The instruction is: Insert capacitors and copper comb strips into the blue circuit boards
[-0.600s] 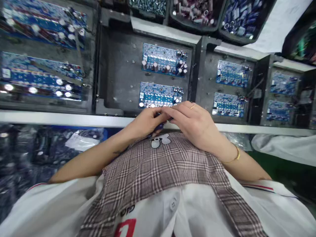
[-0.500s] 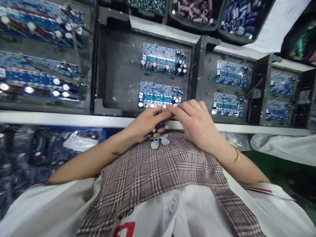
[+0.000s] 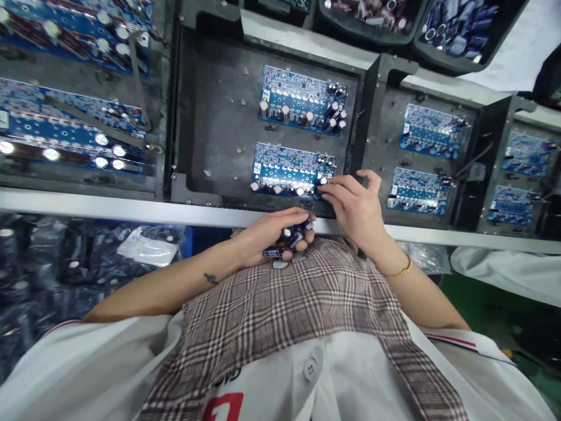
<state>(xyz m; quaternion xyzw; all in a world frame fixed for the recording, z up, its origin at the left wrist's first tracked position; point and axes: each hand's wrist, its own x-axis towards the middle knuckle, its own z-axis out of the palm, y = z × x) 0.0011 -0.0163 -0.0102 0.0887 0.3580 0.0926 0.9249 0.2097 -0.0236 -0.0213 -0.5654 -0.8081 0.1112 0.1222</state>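
Observation:
My left hand point(image 3: 260, 235) is curled palm up over the tray's front rail and cradles several dark blue cylindrical capacitors point(image 3: 294, 238). At the right end of the lower blue circuit board point(image 3: 287, 168), my right hand point(image 3: 360, 206) has its fingertips pinched on a capacitor point(image 3: 323, 182), partly hidden by the fingers. More capacitors stand along that board's front edge. Behind it lies the upper circuit board point(image 3: 302, 88), with capacitors standing along its front edge and right end. Both boards rest in a black tray point(image 3: 210, 117).
A tray at left holds circuit boards point(image 3: 87, 126) under metal clips; further trays with boards point(image 3: 416, 190) run off to the right. Bins of brown parts point(image 3: 368, 14) and blue capacitors point(image 3: 464, 26) stand at the back. A pale rail point(image 3: 210, 216) edges the line.
My right hand has left my left hand and moved right and slightly forward to the lower board's right end. My left hand has opened somewhat, exposing the capacitors. The view has shifted slightly.

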